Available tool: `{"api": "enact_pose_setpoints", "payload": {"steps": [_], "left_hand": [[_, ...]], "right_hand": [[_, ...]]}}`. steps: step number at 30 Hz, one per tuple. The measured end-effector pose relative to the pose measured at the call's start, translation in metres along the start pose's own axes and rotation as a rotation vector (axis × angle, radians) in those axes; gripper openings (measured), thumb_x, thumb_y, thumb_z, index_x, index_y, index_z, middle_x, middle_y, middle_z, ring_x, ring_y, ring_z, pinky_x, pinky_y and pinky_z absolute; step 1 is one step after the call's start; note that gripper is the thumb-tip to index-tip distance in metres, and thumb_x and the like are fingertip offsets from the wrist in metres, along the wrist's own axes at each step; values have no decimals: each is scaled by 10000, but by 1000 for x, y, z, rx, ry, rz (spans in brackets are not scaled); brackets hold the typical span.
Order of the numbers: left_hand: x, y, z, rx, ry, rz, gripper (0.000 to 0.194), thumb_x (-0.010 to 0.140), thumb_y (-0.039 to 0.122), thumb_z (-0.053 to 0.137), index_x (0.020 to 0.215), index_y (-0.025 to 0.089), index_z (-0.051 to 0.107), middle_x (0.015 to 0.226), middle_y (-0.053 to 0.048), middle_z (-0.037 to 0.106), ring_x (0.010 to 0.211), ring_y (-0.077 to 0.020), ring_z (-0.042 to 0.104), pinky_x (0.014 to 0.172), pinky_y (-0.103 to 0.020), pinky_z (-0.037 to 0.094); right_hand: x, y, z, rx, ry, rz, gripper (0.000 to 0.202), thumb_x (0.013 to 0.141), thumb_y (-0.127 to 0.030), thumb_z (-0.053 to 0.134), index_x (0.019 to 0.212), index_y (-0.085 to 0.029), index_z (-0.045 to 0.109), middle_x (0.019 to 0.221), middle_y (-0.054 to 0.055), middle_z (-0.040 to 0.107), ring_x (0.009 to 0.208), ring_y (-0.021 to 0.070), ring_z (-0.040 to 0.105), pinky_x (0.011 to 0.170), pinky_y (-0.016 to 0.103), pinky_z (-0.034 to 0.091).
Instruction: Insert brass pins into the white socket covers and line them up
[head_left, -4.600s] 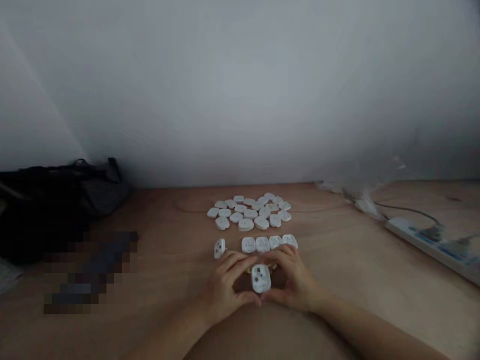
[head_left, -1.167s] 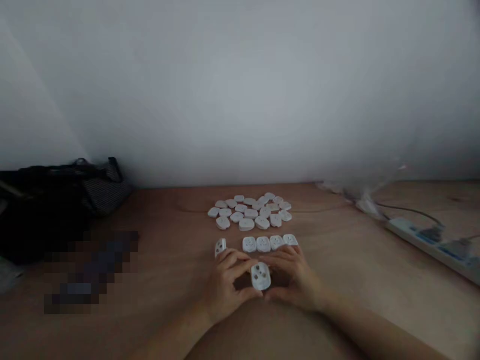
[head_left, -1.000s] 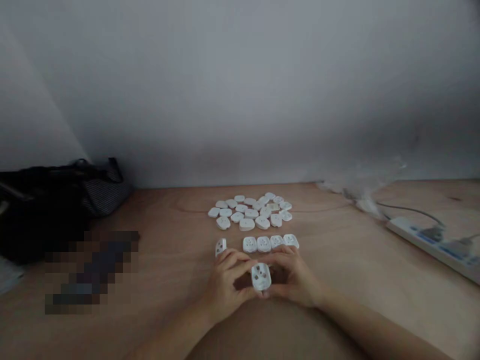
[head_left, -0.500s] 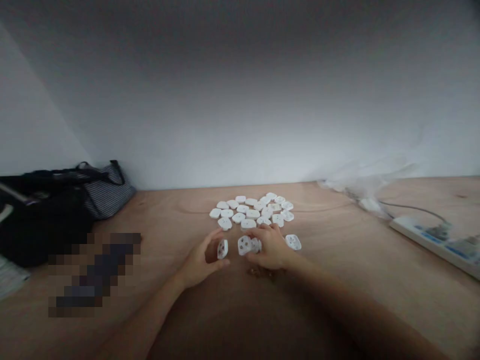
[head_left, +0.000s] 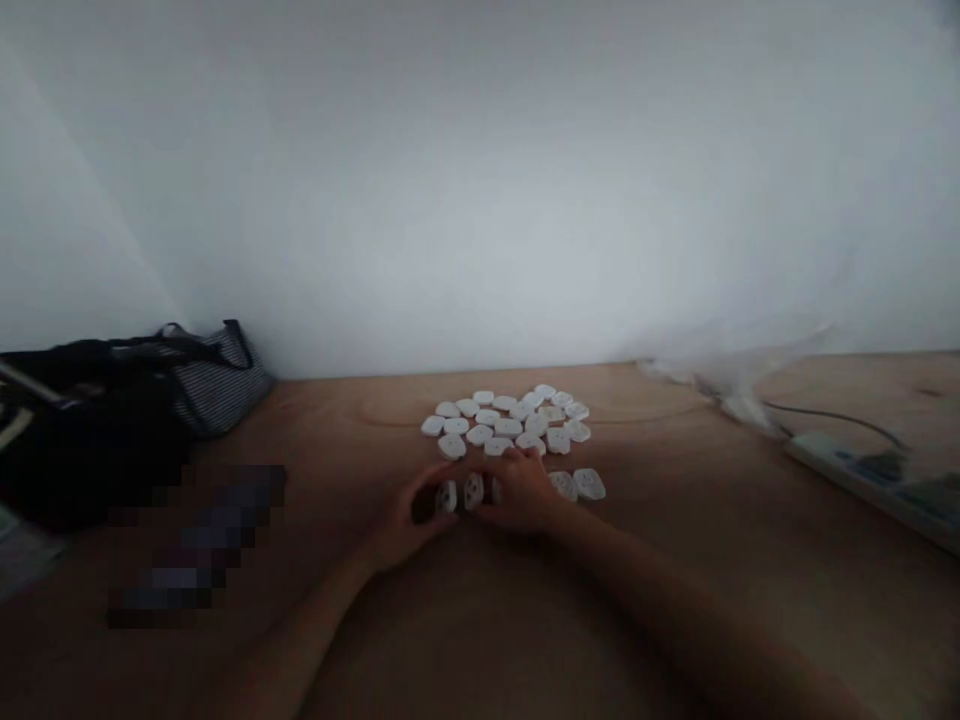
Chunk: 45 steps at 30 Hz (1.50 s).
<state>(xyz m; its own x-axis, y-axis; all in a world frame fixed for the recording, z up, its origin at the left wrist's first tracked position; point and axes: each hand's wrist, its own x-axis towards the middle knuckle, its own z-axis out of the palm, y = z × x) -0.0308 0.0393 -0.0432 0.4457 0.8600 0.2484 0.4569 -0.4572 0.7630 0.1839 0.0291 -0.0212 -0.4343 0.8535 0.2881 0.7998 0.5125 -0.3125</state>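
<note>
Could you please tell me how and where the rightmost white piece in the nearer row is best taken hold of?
I would probably pinch the white piece by its near and far edges, coming from above and its right. It lies flat, its outline a rounded square, and the neighbouring piece sits close on its left, leaving little room there.

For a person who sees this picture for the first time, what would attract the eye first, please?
Probably the cluster of white pieces in the middle of the wooden table, toward the pale wall. In front of it, the left hand curves around one raised piece, and the right hand is at its neighbour. The dark bag at far left might come next.
</note>
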Motion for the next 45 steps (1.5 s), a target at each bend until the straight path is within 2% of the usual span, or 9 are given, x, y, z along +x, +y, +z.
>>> {"api": "enact_pose_setpoints", "payload": {"steps": [3,6,9,11,17,22,26,31,45], "left_hand": [[-1,3,-1,49,3,24,627,742,320,676,1304,215,418,1284,-91,537,1188,-272,489,1012,-456,373],[-2,12,-2,228,151,116,634,705,330,704,1268,197,445,1238,-108,554,1133,-280,520,960,-452,414],[-6,26,3,390,293,268,327,739,294,672,1032,177,589,1003,-82,621,957,-242,580,862,-393,461],[-10,35,13,393,202,357,78,813,237,592,842,177,633,828,-47,612,814,-188,592,768,-314,477],[-20,54,49,295,-83,259,121,832,216,567,888,191,671,825,-30,583,723,-144,576,642,-236,473],[-17,63,55,279,-120,157,252,824,218,572,1067,220,639,865,-26,572,748,-153,569,663,-244,471],[-15,64,57,299,-132,174,271,847,208,533,1097,240,633,875,-32,568,790,-166,566,716,-268,468],[-15,60,60,303,-125,172,242,856,194,511,1042,226,661,899,-47,576,828,-184,575,752,-295,470],[-14,61,59,232,-87,146,116,826,144,523,769,174,620,811,-36,613,772,-178,585,712,-279,465]], "right_hand": [[-4,6,-4,-8,-7,-3,623,670,-469,674,1233,-275,490,1049,48,645,1000,273,504,854,415,278],[-9,20,-9,-28,-11,14,587,664,-501,679,1182,-257,549,1102,73,613,1035,289,481,869,434,276],[-14,33,-13,-49,-28,21,553,646,-514,696,1134,-270,599,1105,91,599,1028,305,478,861,452,284],[-17,38,-13,-53,-42,16,564,624,-527,712,1124,-286,609,1095,87,601,1025,306,477,861,456,288],[-19,36,-12,-38,-11,40,436,636,-470,728,1015,-267,653,1082,70,617,1026,294,486,871,437,300],[-36,37,-23,5,88,118,397,684,-486,687,988,-236,640,984,53,660,983,255,529,891,404,307],[-65,37,-30,98,146,137,419,611,-463,735,945,-226,646,941,39,666,945,245,552,836,369,343],[-91,34,-35,91,82,76,416,638,-395,698,1017,-236,631,905,38,674,894,240,554,802,365,342],[-90,29,-24,97,21,-53,497,663,-437,687,1125,-275,598,1052,40,648,958,255,514,842,399,299]]}}
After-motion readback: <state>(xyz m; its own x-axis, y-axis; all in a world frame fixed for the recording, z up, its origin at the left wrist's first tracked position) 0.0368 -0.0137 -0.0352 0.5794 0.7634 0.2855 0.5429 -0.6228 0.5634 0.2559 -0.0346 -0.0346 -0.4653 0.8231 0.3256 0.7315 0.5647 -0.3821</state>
